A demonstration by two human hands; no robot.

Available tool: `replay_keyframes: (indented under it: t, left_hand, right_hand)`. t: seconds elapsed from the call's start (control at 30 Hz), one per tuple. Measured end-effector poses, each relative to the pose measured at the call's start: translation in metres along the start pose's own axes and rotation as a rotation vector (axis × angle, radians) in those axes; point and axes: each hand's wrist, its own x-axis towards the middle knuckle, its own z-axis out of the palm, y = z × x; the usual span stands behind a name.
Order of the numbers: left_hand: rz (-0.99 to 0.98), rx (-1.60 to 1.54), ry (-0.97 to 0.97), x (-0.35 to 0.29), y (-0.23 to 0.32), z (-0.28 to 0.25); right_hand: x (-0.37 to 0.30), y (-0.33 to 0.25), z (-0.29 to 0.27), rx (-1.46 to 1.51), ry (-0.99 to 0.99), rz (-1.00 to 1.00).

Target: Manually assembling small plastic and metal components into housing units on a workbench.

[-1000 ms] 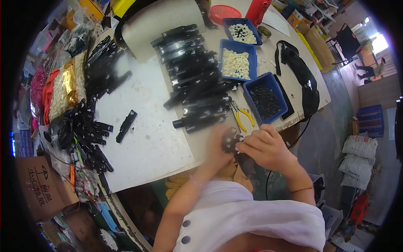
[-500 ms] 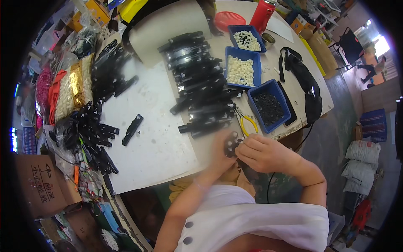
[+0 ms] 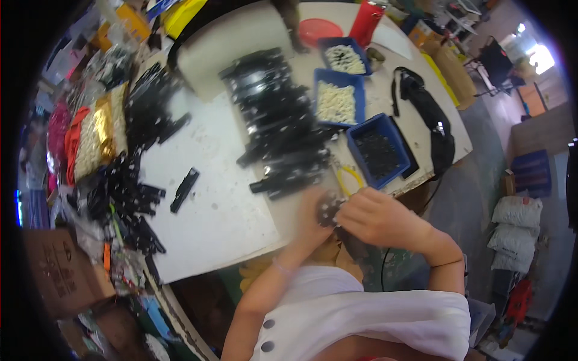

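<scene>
At the table's near edge, my left hand (image 3: 311,221) is wrapped round a dark bundle with white tips (image 3: 329,209), which looks like the end of a folded umbrella. My right hand (image 3: 374,218) closes its fingers on the bundle's right side; anything small between the fingertips is hidden. Motion smears the left fingers and the bundle. Below the hands, a dark length hangs toward my lap. Just beyond them lie yellow-handled pliers (image 3: 348,179). A long row of similar black bundles (image 3: 274,117) covers the table's middle.
Blue trays hold black pieces (image 3: 379,153), white pieces (image 3: 336,102) and mixed ones (image 3: 344,59). A black pouch (image 3: 428,117) lies at right, a red flask (image 3: 366,23) beyond. One black bundle (image 3: 184,190) lies apart; heaps (image 3: 126,189) fill the left, above a cardboard box (image 3: 63,271).
The whole view has shifted slightly, so the table things sit further left in it. Both hands stay on the dark bundle, with the fingers only slightly changed.
</scene>
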Motion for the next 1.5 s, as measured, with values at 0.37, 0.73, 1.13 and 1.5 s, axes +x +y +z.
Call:
replay_keyframes:
  t: [0.37,0.73,1.13,1.5]
  left_hand:
    - [-0.074,0.069,0.061,-0.021,-0.022,0.000]
    - [-0.053,0.156,0.064,0.026,0.023,-0.030]
    - [0.059,1.163,-0.348,0.254,-0.038,-0.094]
    - [0.237,1.034,-0.109,0.233,-0.048,-0.091]
  right_hand:
    - [0.022,-0.037,0.017,-0.009,-0.136,0.182]
    - [-0.017,-0.030,0.063,0.310,0.567,0.507]
    - [-0.031,-0.036,0.092,0.261,0.342,0.388]
    - [-0.007,-0.041,0.092,0.474,0.381,0.372]
